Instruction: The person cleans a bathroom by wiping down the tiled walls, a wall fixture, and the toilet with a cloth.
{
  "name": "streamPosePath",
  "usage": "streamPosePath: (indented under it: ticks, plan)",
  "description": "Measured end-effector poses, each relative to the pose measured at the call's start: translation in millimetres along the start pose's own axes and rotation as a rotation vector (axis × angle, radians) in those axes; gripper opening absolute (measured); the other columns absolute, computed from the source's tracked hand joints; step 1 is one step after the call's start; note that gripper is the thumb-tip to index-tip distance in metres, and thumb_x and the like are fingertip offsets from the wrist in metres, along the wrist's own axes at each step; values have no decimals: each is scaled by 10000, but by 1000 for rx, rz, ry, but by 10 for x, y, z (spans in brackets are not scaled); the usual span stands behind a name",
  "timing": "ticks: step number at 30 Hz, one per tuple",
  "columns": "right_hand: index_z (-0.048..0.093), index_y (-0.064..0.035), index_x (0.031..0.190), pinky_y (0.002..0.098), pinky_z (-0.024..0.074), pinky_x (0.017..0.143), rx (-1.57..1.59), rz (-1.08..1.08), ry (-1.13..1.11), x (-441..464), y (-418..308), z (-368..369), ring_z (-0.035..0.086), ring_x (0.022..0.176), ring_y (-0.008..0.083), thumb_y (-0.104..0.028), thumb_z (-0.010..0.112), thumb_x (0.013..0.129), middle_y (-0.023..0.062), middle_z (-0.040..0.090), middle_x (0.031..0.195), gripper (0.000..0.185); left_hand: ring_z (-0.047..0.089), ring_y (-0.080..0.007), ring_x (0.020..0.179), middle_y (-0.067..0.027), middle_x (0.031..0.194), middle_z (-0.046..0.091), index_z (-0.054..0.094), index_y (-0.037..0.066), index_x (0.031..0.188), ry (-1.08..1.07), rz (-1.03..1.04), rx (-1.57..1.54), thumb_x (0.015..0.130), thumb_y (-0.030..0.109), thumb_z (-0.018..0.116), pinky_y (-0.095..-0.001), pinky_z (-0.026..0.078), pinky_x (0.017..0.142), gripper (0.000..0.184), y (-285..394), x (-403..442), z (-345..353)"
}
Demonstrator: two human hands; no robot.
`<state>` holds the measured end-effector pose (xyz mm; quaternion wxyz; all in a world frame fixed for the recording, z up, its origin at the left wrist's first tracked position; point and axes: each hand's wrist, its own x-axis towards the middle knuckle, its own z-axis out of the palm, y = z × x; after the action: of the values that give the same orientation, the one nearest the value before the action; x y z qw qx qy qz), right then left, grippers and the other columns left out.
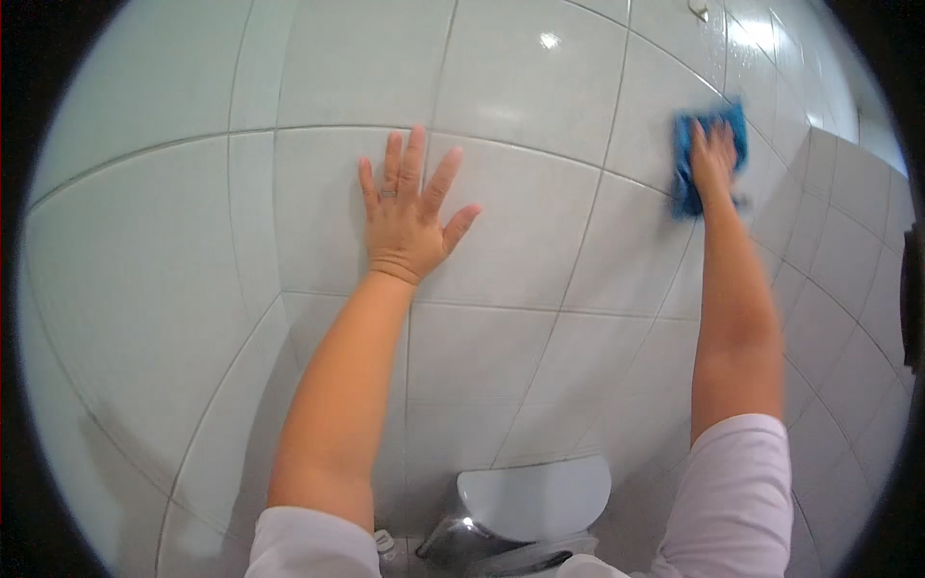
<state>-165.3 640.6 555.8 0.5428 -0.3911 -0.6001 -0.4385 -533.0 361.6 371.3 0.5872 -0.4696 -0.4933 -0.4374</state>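
My left hand [409,212] lies flat against the white tiled wall [511,231], fingers spread, with a ring on one finger and nothing held. At the upper right, my right hand [713,159] presses a blue cloth [684,183] to the tiles. The cloth sticks out around the hand on both sides, and both are somewhat blurred. Its fingers are partly apart and lie over the cloth.
Below, between my arms, is a white toilet tank lid [535,496]. A small white item [385,542] stands to its left, near the floor. A dark object [912,299] is at the right edge. Side walls meet the tiled wall on both sides.
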Motion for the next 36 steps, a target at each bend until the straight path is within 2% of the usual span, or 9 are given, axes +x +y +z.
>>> streamPosePath:
  ticks: [6,13,15,22,25,28,32,34,36]
  plan:
    - [440,-149,1221,443,314,953,94,1224,-148,-836,-161,-541,370,1185,305,-297,377,880,135,398,1282,377,130,-291,1320,-110,1432,146,202,284,1366,-81,-49,17,827,578,372,-536,65,1028,637,43,66,19]
    - [607,-46,951,380,447,757,-44,-347,71,1385,-1998,-558,559,928,268,-183,473,834,141,600,956,225,134,-322,1314,-142,1434,127,173,256,1380,-82,-79,22,834,564,367,-520,88,1029,657,78,60,31]
    - [288,-14,1318,412,187,1048,7,-664,58,902,-3244,-1322,244,1277,318,-267,329,913,193,274,1369,480,132,-331,1314,-149,1433,126,170,246,1382,-59,-87,24,836,555,372,-519,92,1028,659,56,45,29]
    - [341,-126,1322,391,78,1080,276,-832,-152,323,-3446,-1706,183,1309,279,-354,320,892,95,260,1403,486,158,-351,1301,-160,1423,154,207,203,1374,13,-78,23,829,466,454,-550,133,1007,653,58,62,85]
    - [550,-100,1103,373,400,867,478,-153,-165,277,-2216,-883,521,1006,286,-297,475,862,138,552,1107,320,169,-330,1303,-128,1422,177,228,218,1367,20,-79,45,828,458,459,-557,149,1001,634,68,56,95]
    - [494,-189,1192,400,323,964,-219,-369,366,-100,-217,-167,435,1149,282,-381,369,891,106,467,1258,378,179,-308,1303,-99,1425,184,242,252,1361,-2,-77,104,832,464,451,-554,148,1004,607,98,71,110]
    - [388,-145,1283,419,281,968,30,664,-187,-1363,-514,-625,381,1160,328,-171,462,824,130,382,1314,465,194,-300,1300,-80,1421,203,263,298,1348,-15,-88,124,848,470,424,-544,141,1013,553,124,86,118]
    - [461,-118,1218,505,249,960,451,131,145,-1992,-1140,-576,353,1173,334,-178,490,763,119,443,1246,460,199,-300,1299,-75,1419,209,268,306,1345,-10,-89,118,852,471,417,-543,137,1015,541,123,77,127]
    - [514,-140,1175,521,155,1022,34,-363,-674,-2374,-2197,-1374,321,1232,277,-253,442,812,84,409,1304,387,213,-298,1294,-72,1415,224,278,315,1340,6,-71,145,855,466,412,-540,141,1015,526,106,69,140]
